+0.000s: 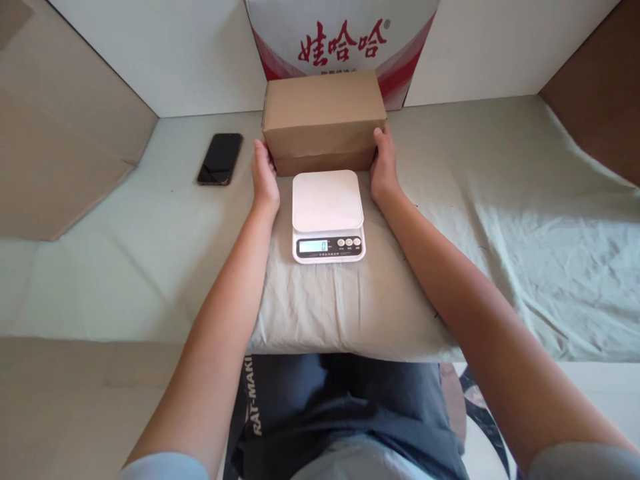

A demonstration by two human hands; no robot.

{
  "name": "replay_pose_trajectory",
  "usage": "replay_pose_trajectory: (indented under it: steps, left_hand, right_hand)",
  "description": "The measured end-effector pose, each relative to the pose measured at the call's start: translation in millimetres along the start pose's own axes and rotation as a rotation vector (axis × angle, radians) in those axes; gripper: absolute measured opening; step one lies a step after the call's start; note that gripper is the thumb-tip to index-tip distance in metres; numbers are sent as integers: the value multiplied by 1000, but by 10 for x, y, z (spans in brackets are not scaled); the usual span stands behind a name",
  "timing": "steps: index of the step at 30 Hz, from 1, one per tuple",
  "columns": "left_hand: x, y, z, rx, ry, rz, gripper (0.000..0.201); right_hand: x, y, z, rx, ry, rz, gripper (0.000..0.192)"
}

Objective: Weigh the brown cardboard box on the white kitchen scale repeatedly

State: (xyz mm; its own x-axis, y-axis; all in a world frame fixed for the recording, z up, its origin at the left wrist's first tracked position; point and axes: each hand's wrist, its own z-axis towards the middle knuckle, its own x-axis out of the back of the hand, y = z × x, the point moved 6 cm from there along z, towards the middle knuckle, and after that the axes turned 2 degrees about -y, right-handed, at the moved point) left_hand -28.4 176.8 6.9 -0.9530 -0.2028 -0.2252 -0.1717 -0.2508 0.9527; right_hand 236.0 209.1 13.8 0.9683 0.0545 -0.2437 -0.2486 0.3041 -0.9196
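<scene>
Cardboard box [325, 107] held at the tabletop's [450, 153] far side, just beyond the white scale [327, 200] — left hand [264, 175] and right hand [385, 167] share the grip at opposite ends, likely for balance — display [314, 246] facing near, presumably for reading.

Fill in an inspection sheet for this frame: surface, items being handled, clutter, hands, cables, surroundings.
Surface: pale green cloth, wrinkled, most visibly on the right.
Items handled: closed brown box behind a white scale; the scale's display reads 0. Whether they touch is unclear.
Clutter: phone lying left of the box, screen dark.
Hands: left hand at the box's left end, right hand at its right end, holding it between them.
Cables: nothing seen.
Surroundings: carton with red lettering behind the box; brown cardboard at far left.
</scene>
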Motion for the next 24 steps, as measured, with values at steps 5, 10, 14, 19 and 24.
replay_pose_trajectory:
  steps: [5,10,14,19,24]
  left_hand:
    - [-4,-5,-11,-2,31,-6,69]
    - [-12,-18,-7,-70,2,-24,68]
    - [-19,174,-12,-146,-1,-60,67]
    - [-96,731,-300,-225,-99,-41,67]
    - [-84,991,-946,-211,-192,64,72]
  right_hand:
    - [-64,-83,-62,-6,-25,7,41]
    - [-136,-140,-104,-5,-89,-38,45]
    - [-166,-320,-48,49,-104,-89,56]
    - [-142,-890,-265,199,-130,-185,54]
    - [23,-1103,-865,183,-189,-256,54]
